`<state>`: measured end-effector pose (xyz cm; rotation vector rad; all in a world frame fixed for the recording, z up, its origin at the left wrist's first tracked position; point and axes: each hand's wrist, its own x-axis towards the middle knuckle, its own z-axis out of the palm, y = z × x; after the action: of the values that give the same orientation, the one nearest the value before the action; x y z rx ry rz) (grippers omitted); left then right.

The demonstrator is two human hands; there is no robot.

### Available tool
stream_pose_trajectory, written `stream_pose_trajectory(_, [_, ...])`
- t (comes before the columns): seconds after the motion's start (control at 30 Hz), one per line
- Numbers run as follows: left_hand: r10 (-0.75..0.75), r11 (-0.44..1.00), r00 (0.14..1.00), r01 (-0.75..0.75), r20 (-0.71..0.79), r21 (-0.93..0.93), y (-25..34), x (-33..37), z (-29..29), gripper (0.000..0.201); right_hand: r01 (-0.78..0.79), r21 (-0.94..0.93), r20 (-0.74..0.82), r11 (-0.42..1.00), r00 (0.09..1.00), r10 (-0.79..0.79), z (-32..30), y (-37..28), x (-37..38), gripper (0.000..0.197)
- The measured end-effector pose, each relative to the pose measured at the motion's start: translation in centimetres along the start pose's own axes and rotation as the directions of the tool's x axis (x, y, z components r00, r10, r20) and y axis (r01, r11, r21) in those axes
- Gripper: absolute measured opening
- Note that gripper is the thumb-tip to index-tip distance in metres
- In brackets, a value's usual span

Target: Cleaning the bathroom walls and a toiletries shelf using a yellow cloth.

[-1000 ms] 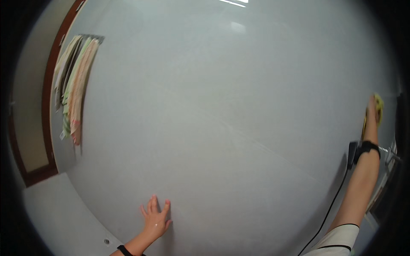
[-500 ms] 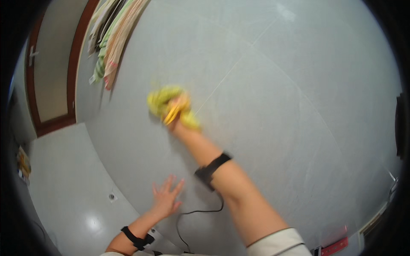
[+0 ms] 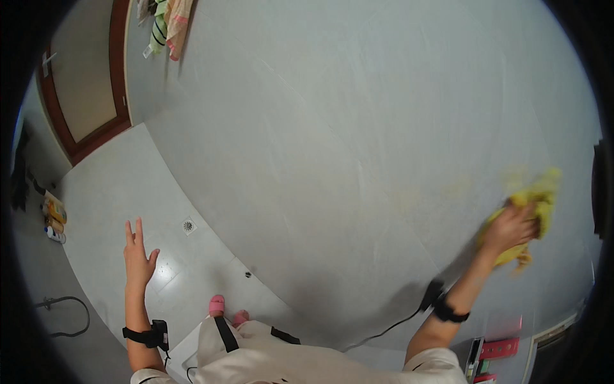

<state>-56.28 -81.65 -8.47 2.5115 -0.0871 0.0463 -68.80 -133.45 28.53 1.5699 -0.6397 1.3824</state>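
Observation:
My right hand (image 3: 511, 229) presses a bunched yellow cloth (image 3: 540, 203) against the light grey wall (image 3: 332, 153), at the right side. The cloth shows around the fingers and hangs below the palm; its edges are smeared by motion. Out to the left, my left hand (image 3: 137, 259) is held up over the floor with its fingers stretched and nothing in it. Both forearms wear black straps, with a small device on the left one (image 3: 160, 334).
Towels (image 3: 176, 29) hang on the wall at the upper left, near a brown-framed door (image 3: 83, 77). Bottles (image 3: 55, 221) stand along the left wall. A drain (image 3: 188, 225) is set in the pale floor (image 3: 109, 185). Red items (image 3: 499, 349) sit at the lower right.
My right hand has swept the cloth from the wall's left part far to the right. My left hand has moved left and up. The view has shifted, bringing my pink slippers into sight.

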Motion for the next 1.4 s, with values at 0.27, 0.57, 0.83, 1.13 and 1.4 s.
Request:
stream_pose_trajectory(0.27, [0.112, 0.977, 0.991, -0.096, 0.075, -0.189, 6.4, -0.1, 3.5, 0.086, 0.104, 0.573, 0.317, 0.813, 0.887, -0.337, -2.1, -18.2, -6.3, 0.039])
stream_pose_trajectory(0.57, [0.332, 0.937, 0.943, -0.329, 0.012, -0.117, 10.3, -0.4, 0.1, 0.081, -0.210, 0.955, 0.296, 0.210, 0.632, -0.716, -7.5, -10.8, -34.2, 0.020])
stream_pose_trajectory(0.83, [0.157, 0.987, 0.985, -0.153, 0.073, -0.056, 3.8, -0.7, -0.9, 0.083, -0.032, 0.097, 0.296, 0.995, 0.955, 0.002, -1.8, 8.5, -11.9, 0.045])
stream_pose_trajectory(1.13, [0.289, 0.951, 0.933, -0.255, 0.213, -0.172, 7.9, 2.4, -0.2, 0.080, -0.068, 0.123, 0.124, 0.990, 0.991, 0.052, -2.4, -5.9, -8.7, 0.058])
stream_pose_trajectory(1.4, [0.249, 0.963, 0.955, -0.227, 0.161, -0.144, 4.0, 4.9, -7.4, 0.078, 0.017, 0.764, 0.472, 0.645, 0.666, -0.577, -5.9, -28.2, -20.9, 0.028])
